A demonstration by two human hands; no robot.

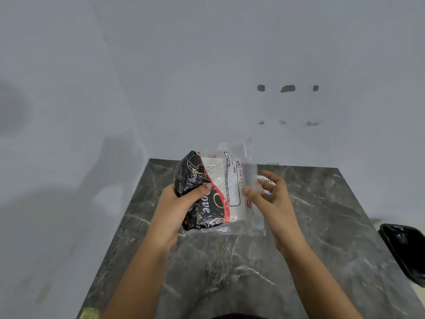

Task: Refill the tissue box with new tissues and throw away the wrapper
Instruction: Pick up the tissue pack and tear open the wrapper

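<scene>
Head view, item list as I read it: tissue pack [207, 192], centre frame, held above the marble table [230, 272], clamped at its dark end by the left hand [177, 203]; right hand [271, 199], fingers spread, at the clear wrapper's [250, 180] loose end (contact unclear). Bin [407, 252] at right edge. Tissue box not visible. I judge unwrapping barely begun; refill and disposal remain.

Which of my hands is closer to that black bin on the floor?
Right. Your right hand is open beside the tissue pack, on the side toward the black bin; your left hand grips the pack's far side.
</scene>
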